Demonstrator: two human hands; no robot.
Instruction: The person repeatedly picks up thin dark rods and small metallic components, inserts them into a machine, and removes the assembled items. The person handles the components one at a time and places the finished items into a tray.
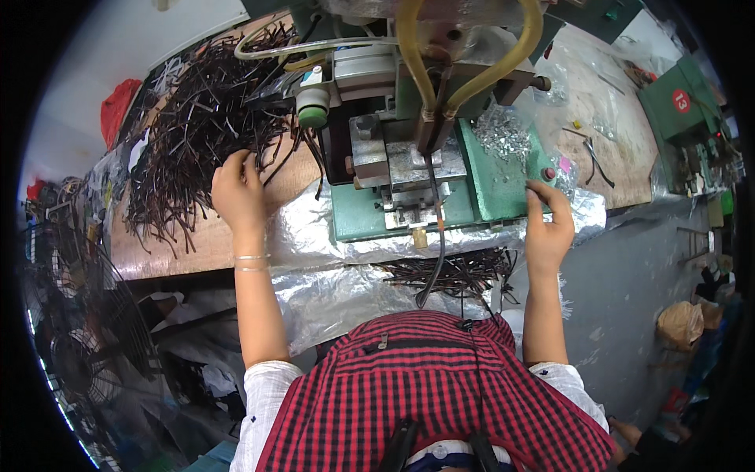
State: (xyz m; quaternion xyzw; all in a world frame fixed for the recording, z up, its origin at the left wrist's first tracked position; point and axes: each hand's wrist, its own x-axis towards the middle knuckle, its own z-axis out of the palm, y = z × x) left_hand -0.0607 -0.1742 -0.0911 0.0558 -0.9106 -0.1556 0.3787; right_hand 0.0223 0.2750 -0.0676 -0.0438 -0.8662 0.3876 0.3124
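Dark brown cords [193, 134] lie in a big tangled heap at the fingers of the left hand [237, 193], which are bent over the heap's near right edge; whether they pinch a cord, I cannot tell. The fingers of the right hand [549, 232] curve with thumb and index tips close together, near a red button [549, 174]; whether anything is between those tips cannot be made out.

Between the hands stands a green bench press [366, 220]. One cord [439, 244] hangs down its front, below the press head. Small silvery metal pieces [503, 135] lie scattered on its green side plate [499, 193], and yellowish hoses [507, 71] loop above. A smaller bunch of cords [460, 271] lies in front of the press, beside crinkled silver sheeting [307, 295].

The heap rests on a wooden surface [169, 256]. Farther out, a dark-handled hand tool [598, 164] lies to the right, another green machine [678, 102] stands beyond it, and a fan [75, 354] stands at lower left.
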